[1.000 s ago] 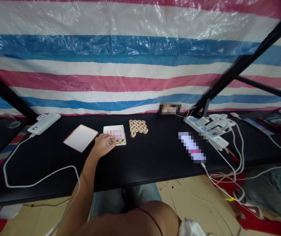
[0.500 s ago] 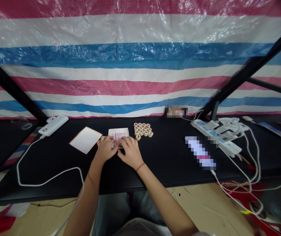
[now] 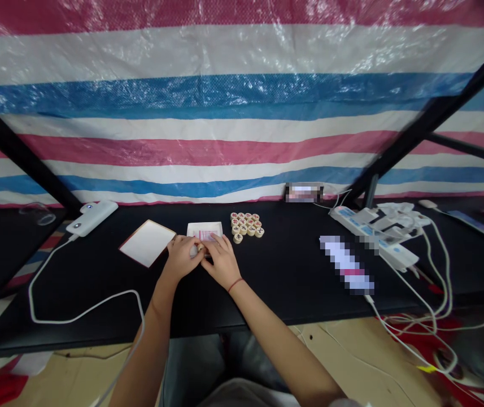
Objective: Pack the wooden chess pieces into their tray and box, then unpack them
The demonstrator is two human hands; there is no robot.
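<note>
An open white box (image 3: 193, 227) sits in front of me on the black table, with a sheet with pink print inside. My left hand (image 3: 182, 255) is at the box's near left corner, fingers curled around pale round pieces. Between the hands a Chinese chess piece (image 3: 200, 248) shows in part. My right hand (image 3: 222, 260) bends over the near right side of the box, its thumb and fingertips at that same piece. Both hands hide the near part of the box. Right of it stand rows of Chinese chess pieces (image 3: 244, 223) with red and dark characters.
The box lid (image 3: 147, 243) lies to the left, pale inside up. Beyond it is a white power bank (image 3: 93, 217) with a cable. On the right are a blurred phone (image 3: 345, 264), a power strip (image 3: 389, 243) and tangled cables. A striped sheet (image 3: 208, 147) hangs behind.
My right hand has shifted slightly left and closer to the left hand, and a piece between them shows more plainly. The box, lid and rows of pieces stay in place.
</note>
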